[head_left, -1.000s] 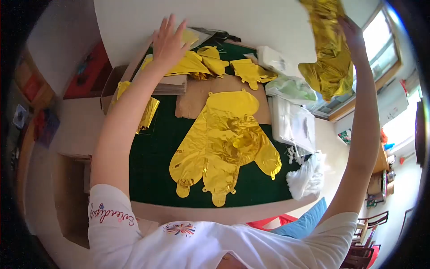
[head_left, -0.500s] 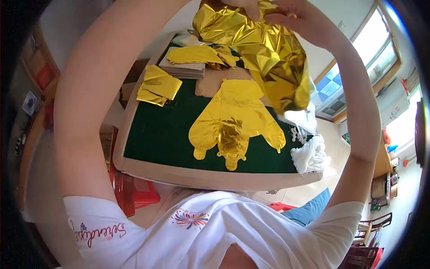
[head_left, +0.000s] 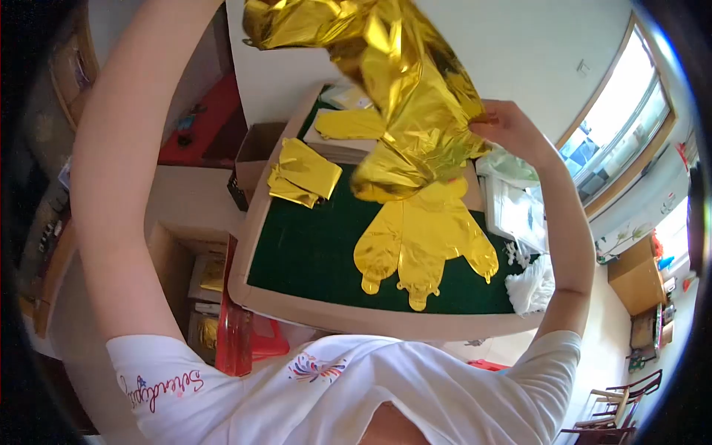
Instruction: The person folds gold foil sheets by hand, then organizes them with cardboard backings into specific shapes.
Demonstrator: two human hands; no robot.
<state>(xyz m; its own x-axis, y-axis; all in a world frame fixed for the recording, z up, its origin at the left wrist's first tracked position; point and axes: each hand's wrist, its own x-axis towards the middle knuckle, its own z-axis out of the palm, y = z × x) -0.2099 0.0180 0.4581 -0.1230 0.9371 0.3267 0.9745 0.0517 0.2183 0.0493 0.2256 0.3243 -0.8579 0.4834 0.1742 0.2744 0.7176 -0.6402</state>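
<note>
My right hand point(head_left: 510, 132) pinches the right edge of a large, crumpled gold foil balloon point(head_left: 415, 111), uninflated, held up above the table. The balloon's upper left part runs toward the top edge of the view. My left arm reaches up there too, but its hand is outside the frame. Below the held balloon, another flat gold foil balloon point(head_left: 423, 245) lies spread on the green tabletop, its tabbed lobes pointing toward me; its far part is covered. A folded gold foil piece point(head_left: 302, 174) rests to the left. Behind it, more gold foil point(head_left: 348, 124) lies on a stack of flat sheets.
The green table point(head_left: 297, 252) has a pale raised border. White string point(head_left: 530, 285) and clear plastic packets point(head_left: 515, 211) lie along its right side. Open cardboard boxes point(head_left: 174, 256) and a red stool point(head_left: 268, 343) stand on the floor at the left.
The held balloon has swung left and up in view, now hanging over the stack. My left hand remains out of sight. The view has turned left, showing more floor and boxes.
</note>
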